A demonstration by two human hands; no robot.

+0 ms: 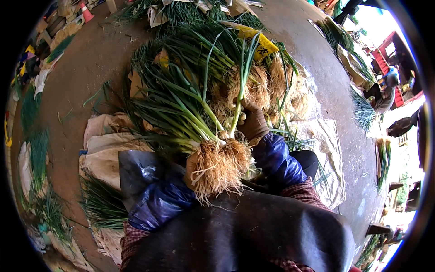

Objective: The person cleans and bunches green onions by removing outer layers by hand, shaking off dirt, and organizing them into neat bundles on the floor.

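Yellow label [258,43] behind gripped scallion bunch [199,122]

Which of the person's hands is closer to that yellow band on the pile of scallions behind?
Right. The right hand reaches up into the stalks, just below the yellow band. The left hand sits lower, gripping the scallion bunch by its roots.

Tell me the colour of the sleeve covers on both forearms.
Glossy dark blue sleeve covers, over a red checked shirt; the head view shows them.

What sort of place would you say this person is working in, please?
Probably an open-air produce market or sorting yard: piles of green onions lie on sacks over a bare concrete floor, and both gloved hands hold a rooted bunch.
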